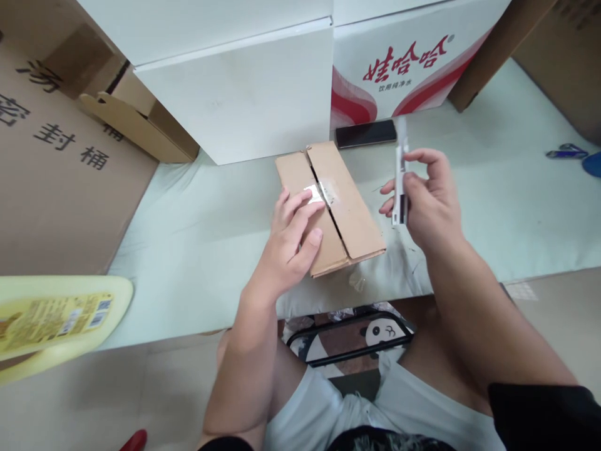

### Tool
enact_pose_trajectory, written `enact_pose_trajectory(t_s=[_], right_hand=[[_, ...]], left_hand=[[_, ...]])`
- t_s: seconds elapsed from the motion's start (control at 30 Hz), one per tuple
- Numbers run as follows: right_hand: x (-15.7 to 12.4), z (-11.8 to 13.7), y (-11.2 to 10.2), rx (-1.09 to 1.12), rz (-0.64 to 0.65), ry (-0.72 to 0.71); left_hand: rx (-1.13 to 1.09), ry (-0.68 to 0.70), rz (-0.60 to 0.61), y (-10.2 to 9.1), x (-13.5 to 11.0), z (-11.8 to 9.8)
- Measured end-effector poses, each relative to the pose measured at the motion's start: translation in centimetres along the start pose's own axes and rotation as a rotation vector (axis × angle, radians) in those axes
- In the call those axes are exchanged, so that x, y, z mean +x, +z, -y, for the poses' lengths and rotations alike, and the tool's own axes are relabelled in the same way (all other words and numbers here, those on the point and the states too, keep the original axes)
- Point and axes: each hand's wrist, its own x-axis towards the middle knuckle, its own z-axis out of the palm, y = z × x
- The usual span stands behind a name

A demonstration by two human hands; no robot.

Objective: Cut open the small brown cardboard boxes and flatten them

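Observation:
A small flat cardboard box (350, 207) lies on the pale green mat (197, 238) in front of me, its two top flaps meeting at a dark seam with clear tape across the middle. My left hand (291, 241) rests on the box's left flap, fingers stretched toward the tape and a small white tape scrap (313, 193). My right hand (429, 200) hovers just right of the box, fingers closed round a white utility knife (400, 172) held upright, its blade end pointing away from me.
A black phone (366, 133) lies behind the box. White cartons (244, 94) and one with red print (408, 62) stand at the back. Brown cardboard boxes (56, 163) stand on the left, a yellow object (56, 319) at lower left, blue items (570, 153) at far right.

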Motion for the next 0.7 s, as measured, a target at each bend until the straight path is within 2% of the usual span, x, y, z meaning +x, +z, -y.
enact_pose_trajectory(t_s=[0.07,0.13,0.2,0.33,0.4,0.53,0.7], right_hand=[[-0.6,1.5,-0.2,0.169,0.031,-0.056],[-1.2,2.8,-0.5,0.240,0.066,-0.107],[-1.7,3.7,-0.7,0.232,0.065,-0.153],[-2.9,4.7,-0.4,0.208,-0.021,-0.288],[-3.7,5.1,-0.2,0.173,0.014,-0.313],[-4.9,5.3,0.0,0.065,0.158,-0.222],[-4.7,4.9,0.2,-0.236,0.246,-0.314]], left_hand=[[0.036,-0.007,0.010,0.1,-0.1,-0.8],[0.067,0.001,0.011,0.4,-0.3,-1.5],[0.091,0.014,0.008,0.7,-0.4,-2.1],[0.118,0.017,0.027,1.3,-0.6,-3.6],[0.132,0.014,0.039,1.6,-0.6,-4.4],[0.141,0.009,0.030,2.2,-0.7,-5.6],[0.126,-0.013,0.014,2.3,-0.9,-5.8]])
